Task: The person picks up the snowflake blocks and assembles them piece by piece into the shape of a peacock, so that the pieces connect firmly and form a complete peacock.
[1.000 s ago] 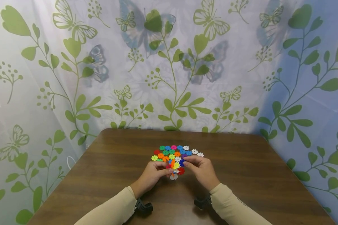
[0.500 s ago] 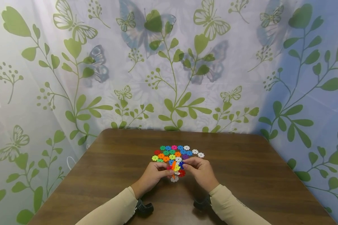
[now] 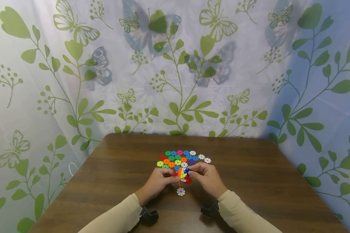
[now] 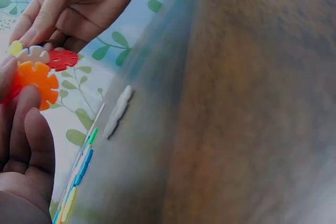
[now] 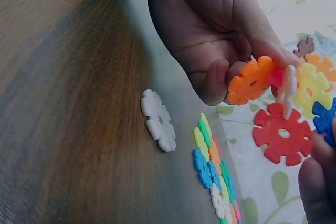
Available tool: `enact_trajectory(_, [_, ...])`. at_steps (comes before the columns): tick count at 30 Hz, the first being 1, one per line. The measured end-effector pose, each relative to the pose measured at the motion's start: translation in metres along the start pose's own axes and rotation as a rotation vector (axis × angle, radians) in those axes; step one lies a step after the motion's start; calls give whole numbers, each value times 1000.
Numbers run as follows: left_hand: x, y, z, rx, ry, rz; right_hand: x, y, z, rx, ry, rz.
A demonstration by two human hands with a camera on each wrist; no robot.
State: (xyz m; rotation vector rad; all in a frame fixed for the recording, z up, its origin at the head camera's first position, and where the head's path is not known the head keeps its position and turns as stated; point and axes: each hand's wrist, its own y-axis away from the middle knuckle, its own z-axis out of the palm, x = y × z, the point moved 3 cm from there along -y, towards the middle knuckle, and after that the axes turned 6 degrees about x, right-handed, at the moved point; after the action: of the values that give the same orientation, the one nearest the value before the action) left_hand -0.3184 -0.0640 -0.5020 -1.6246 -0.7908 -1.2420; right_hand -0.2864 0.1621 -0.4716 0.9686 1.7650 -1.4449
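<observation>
My left hand (image 3: 156,183) pinches a cluster of joined snowflake discs from the left, its fingers at the orange disc (image 5: 252,81) and the pink one beside it. A white disc (image 5: 286,93) stands edge-on in the cluster, next to a yellow disc (image 5: 312,90) and a red disc (image 5: 282,135). From the other side, my right hand (image 3: 208,178) pinches a dark blue disc (image 5: 324,119) at the cluster's edge. Whether the blue disc's slot is joined to the cluster is hard to tell. A loose white disc (image 3: 180,192) appears to lie on the table just below the hands.
Rows of flat, many-coloured snowflake discs (image 3: 178,157) lie on the brown wooden table (image 3: 128,155) beyond the hands. A pair of white discs (image 3: 204,158) sits at their right end. Behind the table hangs a leaf-and-butterfly patterned cloth (image 3: 175,81).
The white disc below the cluster now shows whole and nearer to me, clear of the held pieces. Both hands keep nearly the same place, with the right fingers slightly lower.
</observation>
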Motion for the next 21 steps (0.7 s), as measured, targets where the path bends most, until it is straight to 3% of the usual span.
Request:
enact_trajectory(9, [-1,-2,0,30,36,-16,-1,-1,2,15,-16,17])
enact_trajectory(12, [-2,-3,-3,73,62,-38,0,-2,1,56,-2,8])
enact_trajectory(16, [-6,-5,-7,169,194,-89,5,-1,1,138,106,2])
enact_trajectory(18, [-7,-6,-9,218,275,-117,8,1,3,111,207,-1])
enact_trajectory(21, [-10,-5,-12,270,347,-156,12,6,13,-65,372,-40])
